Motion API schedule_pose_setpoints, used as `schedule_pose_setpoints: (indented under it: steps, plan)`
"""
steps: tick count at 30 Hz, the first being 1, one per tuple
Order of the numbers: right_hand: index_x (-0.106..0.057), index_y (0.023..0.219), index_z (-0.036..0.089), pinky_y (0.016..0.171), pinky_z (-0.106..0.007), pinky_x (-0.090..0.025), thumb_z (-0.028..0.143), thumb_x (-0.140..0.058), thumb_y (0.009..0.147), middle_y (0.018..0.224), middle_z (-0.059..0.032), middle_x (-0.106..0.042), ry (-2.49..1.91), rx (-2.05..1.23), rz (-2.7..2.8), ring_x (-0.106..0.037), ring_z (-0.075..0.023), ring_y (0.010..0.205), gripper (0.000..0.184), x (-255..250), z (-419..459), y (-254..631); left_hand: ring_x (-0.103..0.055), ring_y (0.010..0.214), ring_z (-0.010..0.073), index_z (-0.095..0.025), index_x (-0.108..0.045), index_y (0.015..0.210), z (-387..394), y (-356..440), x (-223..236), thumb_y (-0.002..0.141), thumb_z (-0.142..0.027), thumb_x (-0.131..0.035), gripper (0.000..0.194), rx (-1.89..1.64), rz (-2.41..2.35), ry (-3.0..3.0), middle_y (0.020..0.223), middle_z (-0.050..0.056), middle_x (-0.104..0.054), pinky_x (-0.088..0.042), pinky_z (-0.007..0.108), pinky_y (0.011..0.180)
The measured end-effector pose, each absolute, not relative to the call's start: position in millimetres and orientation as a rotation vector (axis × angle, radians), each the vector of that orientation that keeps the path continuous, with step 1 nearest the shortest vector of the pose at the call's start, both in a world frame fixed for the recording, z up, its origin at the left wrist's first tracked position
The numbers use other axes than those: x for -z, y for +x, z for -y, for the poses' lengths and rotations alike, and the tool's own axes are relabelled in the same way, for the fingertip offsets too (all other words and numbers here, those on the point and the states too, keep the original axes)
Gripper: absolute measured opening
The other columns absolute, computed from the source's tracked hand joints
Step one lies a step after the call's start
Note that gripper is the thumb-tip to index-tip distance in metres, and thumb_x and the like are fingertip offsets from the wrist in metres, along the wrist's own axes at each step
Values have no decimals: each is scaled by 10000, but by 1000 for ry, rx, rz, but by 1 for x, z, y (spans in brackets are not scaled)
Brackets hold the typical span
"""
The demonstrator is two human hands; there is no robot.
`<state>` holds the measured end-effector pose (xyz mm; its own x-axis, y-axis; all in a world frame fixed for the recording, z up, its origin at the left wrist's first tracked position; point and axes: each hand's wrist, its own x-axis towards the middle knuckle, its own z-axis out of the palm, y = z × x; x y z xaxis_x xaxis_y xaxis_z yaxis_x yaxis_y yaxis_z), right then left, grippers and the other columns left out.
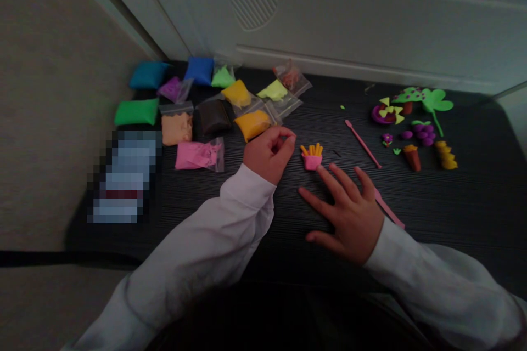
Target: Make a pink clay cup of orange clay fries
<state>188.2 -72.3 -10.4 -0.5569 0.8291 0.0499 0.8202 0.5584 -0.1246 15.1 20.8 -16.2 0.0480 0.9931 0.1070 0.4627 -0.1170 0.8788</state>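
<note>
A small clay model of french fries, with yellow sticks in a pink holder [313, 162], stands on the dark table between my hands. My left hand [269, 153] is closed just left of it, thumb and forefinger pressed together; anything inside is hidden. Fingers spread, my right hand [348, 208] hovers or rests at the lower right of the model, its index fingertip close to the pink holder. A pink modelling tool [389, 208] lies partly behind that hand. Farther up is a second, thin pink tool [363, 143].
Bags of coloured clay, such as a pink bag [197, 154] and a black one [214, 116], crowd the left. Finished clay pieces, including purple grapes [424, 132] and a green flower [437, 101], lie right. A blurred-out phone-like rectangle [127, 175] is far left. A white panel [296, 27] borders the back.
</note>
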Motion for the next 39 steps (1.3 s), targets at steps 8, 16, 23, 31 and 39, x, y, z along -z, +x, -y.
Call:
schedule_pose_setpoints:
  steps: [8, 16, 23, 31, 39]
  plan:
    - [-397, 1257, 334, 991, -573, -71, 680, -364, 714, 1417, -112, -236, -1465, -143, 2644, -190, -316, 1291, 645, 11, 72, 188, -442, 469, 69, -159, -605, 782, -21, 15, 18, 743, -292, -514, 166, -1026, -1488, 1679, 495, -50, -483, -349, 207, 492]
    - [-402, 1253, 335, 984, -584, -61, 674, -379, 711, 1423, -116, -218, -1517, -120, 2616, -179, -326, 1293, 640, 11, 72, 189, -454, 480, 75, -165, -606, 787, -22, 15, 20, 740, -299, -520, 166, -1037, -1483, 1690, 502, -48, -492, -364, 212, 507]
    - [-386, 1265, 331, 989, -578, -62, 675, -345, 726, 1421, -117, -224, -1526, -151, 2632, -168, -315, 1299, 641, 9, 71, 189, -444, 473, 72, -165, -605, 780, -22, 15, 19, 744, -299, -516, 165, -1033, -1478, 1688, 501, -50, -488, -356, 210, 496]
    - [-325, 1298, 335, 985, -581, -86, 667, -352, 727, 1409, -134, -232, -1361, -196, 2664, -192, -320, 1290, 661, 8, 76, 188, -443, 466, 73, -169, -603, 782, -22, 15, 20, 744, -297, -516, 160, -1029, -1483, 1683, 493, -52, -479, -350, 210, 486]
    - [-345, 1295, 300, 994, -557, -103, 629, -349, 759, 1413, -141, -222, -1433, -197, 2706, -195, -308, 1290, 630, 3, 70, 190, -459, 491, 74, -168, -606, 790, -21, 15, 18, 746, -290, -516, 158, -1030, -1472, 1676, 521, -46, -500, -362, 212, 508]
